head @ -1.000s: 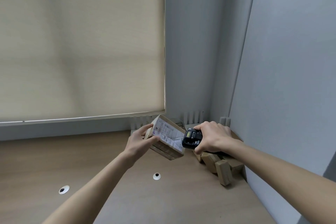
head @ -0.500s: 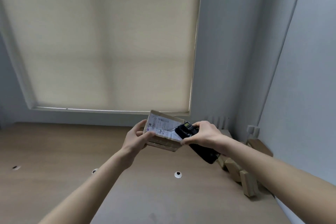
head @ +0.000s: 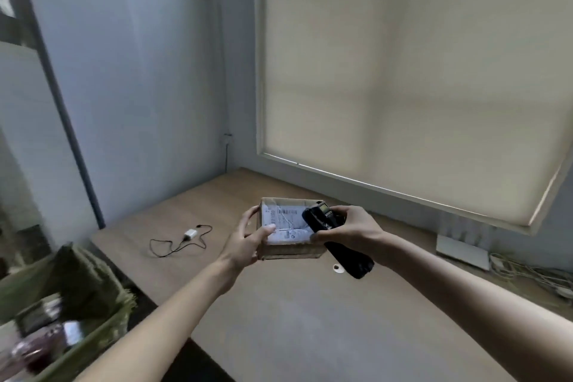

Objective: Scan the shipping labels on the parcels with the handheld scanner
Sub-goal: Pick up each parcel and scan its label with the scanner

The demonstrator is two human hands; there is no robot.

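A small cardboard parcel (head: 291, 251) with a white shipping label (head: 286, 223) on its upper face is held above the wooden desk (head: 294, 319). My left hand (head: 248, 237) grips its left side, thumb on the label. My right hand (head: 348, 226) grips the black handheld scanner (head: 338, 245), whose head lies over the label's right part while its handle points down toward me.
A white charger with a black cable (head: 183, 239) lies on the desk at the left. A green bin (head: 71, 304) with blurred contents stands at the lower left. A white box (head: 463, 250) and tangled cables (head: 527, 273) sit at the right under the window blind (head: 403, 87).
My view has swung left: the parcels at the right wall are out of sight, and the charger and the green bin have come into view. Both hands keep their hold, the parcel now flatter.
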